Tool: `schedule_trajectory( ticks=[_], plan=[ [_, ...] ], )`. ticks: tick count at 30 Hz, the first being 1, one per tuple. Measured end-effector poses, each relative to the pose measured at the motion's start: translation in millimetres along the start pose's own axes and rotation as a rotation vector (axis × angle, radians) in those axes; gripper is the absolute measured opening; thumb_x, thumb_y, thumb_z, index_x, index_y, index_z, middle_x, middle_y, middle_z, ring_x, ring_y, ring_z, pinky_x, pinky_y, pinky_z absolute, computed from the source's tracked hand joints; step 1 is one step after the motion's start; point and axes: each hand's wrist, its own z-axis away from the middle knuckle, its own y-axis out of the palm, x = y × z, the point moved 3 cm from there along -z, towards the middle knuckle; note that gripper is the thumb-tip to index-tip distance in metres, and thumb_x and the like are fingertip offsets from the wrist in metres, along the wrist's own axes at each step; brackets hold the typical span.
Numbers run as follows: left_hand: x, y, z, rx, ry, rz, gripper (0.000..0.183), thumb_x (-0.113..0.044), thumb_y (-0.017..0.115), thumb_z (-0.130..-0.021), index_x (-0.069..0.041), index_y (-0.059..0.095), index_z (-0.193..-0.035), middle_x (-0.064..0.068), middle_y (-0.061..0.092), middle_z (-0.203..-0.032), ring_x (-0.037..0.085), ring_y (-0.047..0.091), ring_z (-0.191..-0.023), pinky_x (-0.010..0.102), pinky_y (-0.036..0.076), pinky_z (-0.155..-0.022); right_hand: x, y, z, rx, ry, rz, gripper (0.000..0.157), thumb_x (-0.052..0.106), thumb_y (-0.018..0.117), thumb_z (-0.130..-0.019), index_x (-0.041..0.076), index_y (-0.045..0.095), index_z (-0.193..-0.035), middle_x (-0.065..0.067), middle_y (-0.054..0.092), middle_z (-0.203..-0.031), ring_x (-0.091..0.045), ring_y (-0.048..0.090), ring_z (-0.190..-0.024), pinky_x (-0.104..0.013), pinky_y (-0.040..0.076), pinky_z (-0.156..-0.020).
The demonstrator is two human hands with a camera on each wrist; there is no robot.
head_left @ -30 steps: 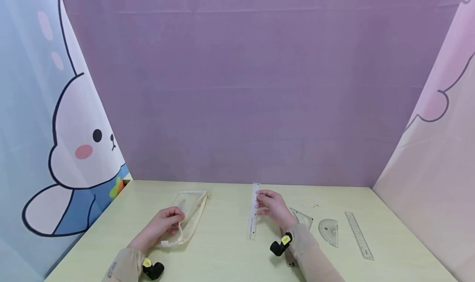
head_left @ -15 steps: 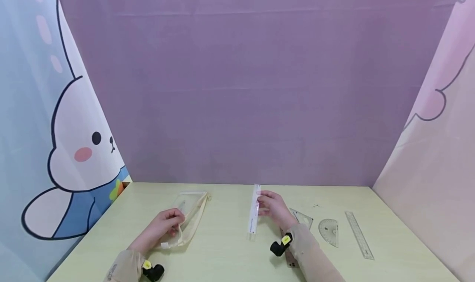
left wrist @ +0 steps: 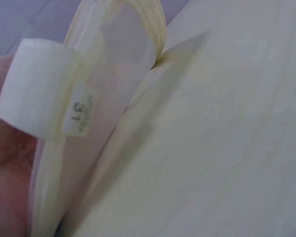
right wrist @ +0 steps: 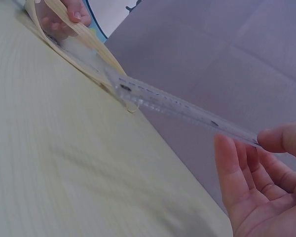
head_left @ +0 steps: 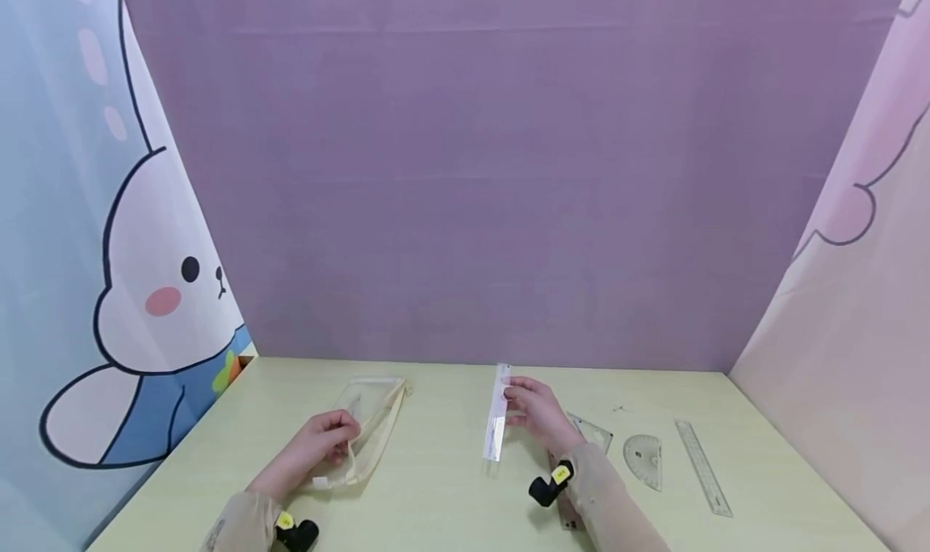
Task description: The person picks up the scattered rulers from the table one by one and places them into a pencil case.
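My left hand [head_left: 327, 441] grips the edge of a see-through zip pouch [head_left: 386, 434] with cream trim, holding its mouth apart. In the left wrist view a white fabric tab [left wrist: 37, 89] on the pouch hides part of the palm. My right hand [head_left: 538, 411] pinches a clear straight ruler [head_left: 497, 416] between thumb and fingers near one end. The right wrist view has the ruler [right wrist: 177, 106] raised over the table, its far end overlapping the pouch's trim [right wrist: 96, 44]. A small dark mark shows inside the pouch, too faint to identify.
Right of the ruler lie a set square [head_left: 594, 433], a protractor [head_left: 643, 460] and another clear ruler [head_left: 703, 466]. A further clear piece [head_left: 570, 516] is partly hidden under my right forearm. A purple screen [head_left: 494, 213] rises behind the table, with patterned curtains at both sides.
The ruler in my right hand has tilted slightly, its far end drooping and its flat face catching more light. The left hand and pouch stay in place.
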Motion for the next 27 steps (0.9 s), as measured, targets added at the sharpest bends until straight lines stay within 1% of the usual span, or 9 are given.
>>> schedule_trajectory(
  ticks=[4, 8, 12, 14, 19, 21, 22, 25, 27],
  plan=[
    [-2.1, 1.2, -4.5, 0.007, 0.011, 0.01, 0.022, -0.013, 0.062, -0.093, 0.008, 0.058, -0.1, 0.002, 0.054, -0.076, 0.012, 0.051, -0.065, 0.025, 0.048, -0.055, 2.5, -1.8, -0.5, -0.01, 0.012, -0.012, 0.034, 0.006, 0.054, -0.096, -0.011, 0.049, -0.125, -0.006, 0.059, -0.09, -0.016, 0.059, -0.078, -0.034, 0.054, -0.068],
    [-3.2, 3.9, -5.5, 0.005, 0.012, 0.011, 0.025, -0.013, 0.062, -0.093, 0.01, 0.057, -0.102, 0.001, 0.055, -0.075, 0.011, 0.051, -0.066, 0.025, 0.048, -0.056, 1.8, -2.6, 1.8, 0.019, 0.025, -0.039, 0.035, 0.007, 0.054, -0.097, -0.008, 0.05, -0.127, -0.004, 0.058, -0.09, -0.015, 0.059, -0.08, -0.033, 0.053, -0.072],
    [-0.6, 1.8, -1.3, 0.003, 0.012, 0.0, 0.025, -0.015, 0.062, -0.093, 0.009, 0.058, -0.101, 0.002, 0.055, -0.076, 0.012, 0.051, -0.063, 0.026, 0.048, -0.056, -3.1, 0.3, 4.0, 0.063, 0.027, -0.085, 0.03, 0.009, 0.056, -0.096, -0.003, 0.054, -0.124, -0.002, 0.059, -0.089, -0.015, 0.06, -0.082, -0.032, 0.052, -0.074],
    [3.1, -0.1, 3.7, 0.004, 0.002, -0.005, 0.025, -0.015, 0.062, -0.093, 0.009, 0.059, -0.101, 0.002, 0.056, -0.076, 0.012, 0.052, -0.062, 0.026, 0.048, -0.057, -8.1, 3.4, 5.5, 0.078, 0.035, -0.105, 0.028, 0.008, 0.056, -0.097, -0.002, 0.055, -0.123, -0.001, 0.059, -0.089, -0.014, 0.06, -0.082, -0.031, 0.052, -0.074],
    [5.1, -2.4, 10.8, -0.005, -0.014, -0.02, 0.024, -0.014, 0.062, -0.093, 0.008, 0.059, -0.101, 0.002, 0.056, -0.075, 0.012, 0.052, -0.063, 0.025, 0.048, -0.056, -10.4, 8.5, 7.3, 0.109, 0.054, -0.128, 0.034, 0.007, 0.053, -0.097, -0.007, 0.05, -0.128, -0.002, 0.058, -0.089, -0.013, 0.059, -0.082, -0.03, 0.052, -0.073],
    [2.4, -2.5, 10.2, -0.012, -0.007, -0.024, 0.024, -0.015, 0.062, -0.093, 0.008, 0.059, -0.101, 0.003, 0.056, -0.076, 0.012, 0.052, -0.063, 0.025, 0.048, -0.056, -7.9, 8.5, 6.4, 0.105, 0.052, -0.135, 0.038, 0.008, 0.053, -0.097, -0.009, 0.047, -0.131, -0.002, 0.058, -0.09, -0.013, 0.059, -0.081, -0.029, 0.052, -0.073],
    [1.0, -2.3, 9.1, -0.015, -0.007, -0.024, 0.025, -0.015, 0.062, -0.093, 0.008, 0.06, -0.102, 0.003, 0.056, -0.077, 0.012, 0.052, -0.063, 0.025, 0.048, -0.056, -6.4, 8.1, 5.6, 0.098, 0.049, -0.137, 0.037, 0.008, 0.053, -0.097, -0.008, 0.048, -0.13, -0.002, 0.058, -0.09, -0.013, 0.059, -0.081, -0.029, 0.052, -0.073],
    [-3.5, -0.5, 5.3, -0.005, -0.002, -0.021, 0.028, -0.017, 0.062, -0.094, 0.009, 0.059, -0.103, 0.004, 0.056, -0.078, 0.013, 0.052, -0.064, 0.025, 0.048, -0.058, -2.1, 5.5, 4.0, 0.074, 0.048, -0.141, 0.034, 0.008, 0.054, -0.097, -0.007, 0.05, -0.127, -0.003, 0.058, -0.088, -0.014, 0.059, -0.08, -0.03, 0.052, -0.071],
    [-5.1, 0.5, 2.6, 0.004, -0.007, -0.017, 0.028, -0.016, 0.062, -0.094, 0.009, 0.058, -0.104, 0.004, 0.057, -0.079, 0.013, 0.052, -0.064, 0.026, 0.048, -0.058, 0.1, 3.7, 2.9, 0.067, 0.051, -0.142, 0.029, 0.007, 0.054, -0.097, -0.004, 0.054, -0.124, -0.003, 0.059, -0.087, -0.014, 0.06, -0.079, -0.03, 0.052, -0.07]
  ],
)
